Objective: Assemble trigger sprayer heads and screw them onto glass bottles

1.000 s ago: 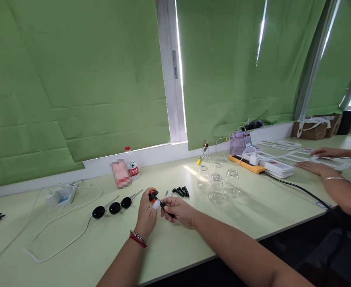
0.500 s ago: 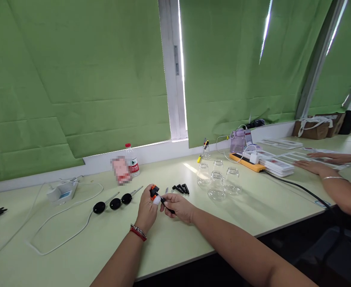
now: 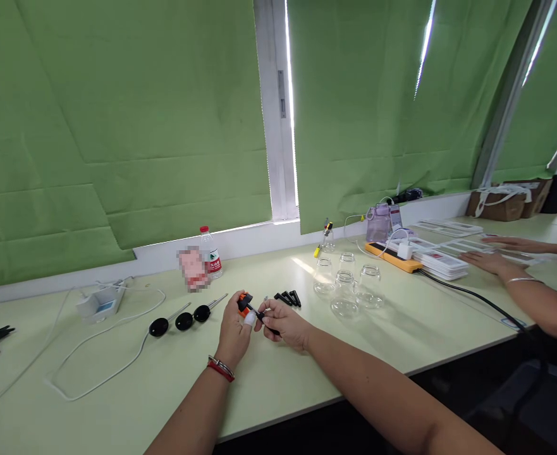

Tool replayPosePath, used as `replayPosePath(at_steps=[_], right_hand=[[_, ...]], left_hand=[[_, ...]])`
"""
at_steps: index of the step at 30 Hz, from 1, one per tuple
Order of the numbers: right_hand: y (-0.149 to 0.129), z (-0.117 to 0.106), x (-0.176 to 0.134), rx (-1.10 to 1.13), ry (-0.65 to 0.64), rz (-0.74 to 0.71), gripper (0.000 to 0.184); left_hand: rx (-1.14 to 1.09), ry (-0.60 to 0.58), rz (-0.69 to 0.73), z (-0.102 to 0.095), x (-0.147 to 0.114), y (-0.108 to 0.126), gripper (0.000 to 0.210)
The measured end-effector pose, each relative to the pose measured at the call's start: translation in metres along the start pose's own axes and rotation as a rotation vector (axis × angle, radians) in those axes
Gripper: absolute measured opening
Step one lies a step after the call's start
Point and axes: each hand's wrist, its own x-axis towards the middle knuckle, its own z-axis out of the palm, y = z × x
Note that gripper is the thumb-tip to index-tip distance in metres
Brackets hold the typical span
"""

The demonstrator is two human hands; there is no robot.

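While the left hand (image 3: 232,330) clasps an orange-and-black piece (image 3: 244,303), right hand (image 3: 285,323) pinches a black part (image 3: 260,315); both closed.

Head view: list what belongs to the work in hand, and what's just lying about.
Belongs: orange-and-black piece, in the left hand; slim black piece, in the right hand; probably the small black parts beyond the hands.

Apparently just lying about: red-capped bottle; clear jars; orange power strip.
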Motion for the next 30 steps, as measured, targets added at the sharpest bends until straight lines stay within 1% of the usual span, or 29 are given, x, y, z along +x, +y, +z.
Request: replayPosePath(at_steps=[10, 22, 30], right_hand=[[0.0039, -0.0031, 0.0005, -0.007, 0.01, 0.018, 0.032], [0.0016, 0.0007, -0.0012, -0.032, 0.007, 0.021, 0.033], [-0.001, -0.0002, -0.0004, -0.025, 0.033, 0.005, 0.037]], left_hand=[[0.057, 0.005, 0.025, 0.0002, -0.0011, -0.0012, 0.052], [0.183, 0.028, 0.071, 0.0001, 0.0002, -0.0082, 0.049], [0.268, 0.052, 0.127, -0.0007, 0.0014, -0.0024, 0.045]])
